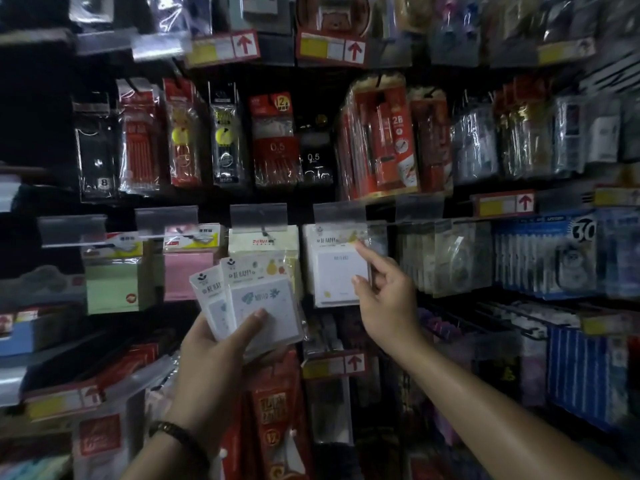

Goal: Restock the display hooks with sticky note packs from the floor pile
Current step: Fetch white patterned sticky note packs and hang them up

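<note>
My left hand (pixel 221 344) grips a fanned stack of white sticky note packs (pixel 256 299) in clear wrap, thumb pressed on the front one. To the right, a white "Be Happy" sticky note pack (pixel 337 268) hangs from a display hook in the middle row. My right hand (pixel 384 292) is at that hanging pack's right edge, index finger stretched up to its top corner and thumb against its lower right side. Whether the other fingers close on the pack is hidden behind it.
Left of the hanging pack hang a pale yellow pack (pixel 263 242), a pink pack (pixel 188 268) and a green pack (pixel 114 282). Pen and pencil packs (pixel 377 140) fill the row above. Blue packs (pixel 554 254) crowd the right. Red price tags (pixel 334 363) jut out below.
</note>
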The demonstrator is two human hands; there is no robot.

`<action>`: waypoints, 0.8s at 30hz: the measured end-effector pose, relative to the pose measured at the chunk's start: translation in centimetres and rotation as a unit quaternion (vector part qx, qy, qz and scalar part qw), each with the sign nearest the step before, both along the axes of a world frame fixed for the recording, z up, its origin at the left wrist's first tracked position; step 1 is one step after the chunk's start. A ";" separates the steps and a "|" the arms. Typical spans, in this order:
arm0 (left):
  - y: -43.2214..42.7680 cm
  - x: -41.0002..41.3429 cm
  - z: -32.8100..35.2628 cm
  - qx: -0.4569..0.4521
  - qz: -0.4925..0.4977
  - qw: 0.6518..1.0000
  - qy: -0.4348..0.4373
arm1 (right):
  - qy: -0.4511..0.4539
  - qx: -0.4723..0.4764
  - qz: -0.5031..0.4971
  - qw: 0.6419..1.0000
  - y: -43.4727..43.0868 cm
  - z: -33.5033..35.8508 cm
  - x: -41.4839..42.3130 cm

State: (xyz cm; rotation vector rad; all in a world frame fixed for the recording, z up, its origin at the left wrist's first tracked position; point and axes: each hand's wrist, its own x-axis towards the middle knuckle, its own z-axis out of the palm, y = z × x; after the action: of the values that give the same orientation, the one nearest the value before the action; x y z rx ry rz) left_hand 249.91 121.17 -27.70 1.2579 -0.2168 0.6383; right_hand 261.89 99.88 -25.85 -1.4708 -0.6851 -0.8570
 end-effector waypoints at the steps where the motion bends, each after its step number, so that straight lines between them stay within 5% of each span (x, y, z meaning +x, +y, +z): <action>1: 0.0 0.2 0.1 0.006 -0.002 1.000 0.000 | -0.005 -0.001 0.001 1.000 0.1 0.4 0.3; 15: -0.1 2.0 0.6 0.035 -0.019 0.999 -0.006 | 0.003 -0.057 -0.039 0.998 -0.3 2.0 4.0; 24: -1.5 3.6 0.4 0.041 0.001 0.999 -0.027 | 0.020 -0.254 -0.232 0.939 -0.1 4.0 3.7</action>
State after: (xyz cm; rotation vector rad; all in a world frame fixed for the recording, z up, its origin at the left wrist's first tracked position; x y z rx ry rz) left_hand 253.55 119.63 -27.33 1.3215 -0.2894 0.6703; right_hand 265.61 99.79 -21.80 -2.1680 -0.5557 -1.0499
